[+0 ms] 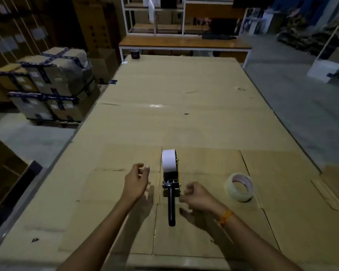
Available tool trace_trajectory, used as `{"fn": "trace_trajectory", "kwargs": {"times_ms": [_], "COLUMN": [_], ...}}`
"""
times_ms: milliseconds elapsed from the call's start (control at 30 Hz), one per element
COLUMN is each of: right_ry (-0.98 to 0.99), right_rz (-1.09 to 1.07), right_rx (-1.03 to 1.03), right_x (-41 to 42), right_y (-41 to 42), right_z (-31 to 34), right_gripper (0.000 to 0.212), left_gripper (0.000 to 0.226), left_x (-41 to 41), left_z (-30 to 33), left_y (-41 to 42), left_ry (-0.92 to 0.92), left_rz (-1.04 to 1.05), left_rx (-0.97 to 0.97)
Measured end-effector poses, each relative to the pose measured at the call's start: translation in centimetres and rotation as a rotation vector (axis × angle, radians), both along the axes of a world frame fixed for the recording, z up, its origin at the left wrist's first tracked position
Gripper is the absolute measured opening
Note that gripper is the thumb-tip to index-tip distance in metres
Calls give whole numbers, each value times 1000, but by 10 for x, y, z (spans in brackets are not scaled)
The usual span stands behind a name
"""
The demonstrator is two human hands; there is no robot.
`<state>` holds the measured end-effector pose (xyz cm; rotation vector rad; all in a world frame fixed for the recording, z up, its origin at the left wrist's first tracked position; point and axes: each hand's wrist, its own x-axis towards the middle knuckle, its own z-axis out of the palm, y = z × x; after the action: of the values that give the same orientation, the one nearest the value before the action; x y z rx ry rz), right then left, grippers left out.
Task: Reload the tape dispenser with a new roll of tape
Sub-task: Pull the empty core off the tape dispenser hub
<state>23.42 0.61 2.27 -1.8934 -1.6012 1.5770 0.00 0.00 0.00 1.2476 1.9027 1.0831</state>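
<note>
A tape dispenser (171, 184) with a black handle lies on the cardboard-covered table (164, 114), handle pointing toward me. A white tape roll (168, 160) sits on its far end. A second, pale roll of tape (240, 187) lies loose on the table to the right. My left hand (136, 181) hovers just left of the dispenser, fingers loosely curled and holding nothing. My right hand (199, 196) hovers just right of the handle, fingers curled, also without anything in it. Neither hand touches the dispenser.
A dark roll of tape (135, 54) stands at the table's far left corner. Stacked wrapped boxes (53, 83) sit on the floor to the left. A wooden bench and white shelving (184, 42) stand beyond the table. Grey floor lies to the right.
</note>
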Motion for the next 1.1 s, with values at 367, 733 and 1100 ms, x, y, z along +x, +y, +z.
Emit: {"fn": "trace_trajectory", "kwargs": {"times_ms": [367, 733, 1100], "right_ry": [110, 672, -41], "right_rz": [-23, -102, 10], "right_rx": [154, -422, -160], "right_x": [-73, -1, 36], "right_y": [-25, 1, 25], "right_z": [-42, -48, -33], "right_gripper": [25, 24, 48], "left_gripper": [33, 37, 33], "left_x": [38, 52, 58], "left_z": [-44, -47, -50], "left_y": [-36, -36, -29], "left_ry": [-168, -315, -234], "left_rz": [5, -15, -107], "left_rx": [-160, -160, -202]}}
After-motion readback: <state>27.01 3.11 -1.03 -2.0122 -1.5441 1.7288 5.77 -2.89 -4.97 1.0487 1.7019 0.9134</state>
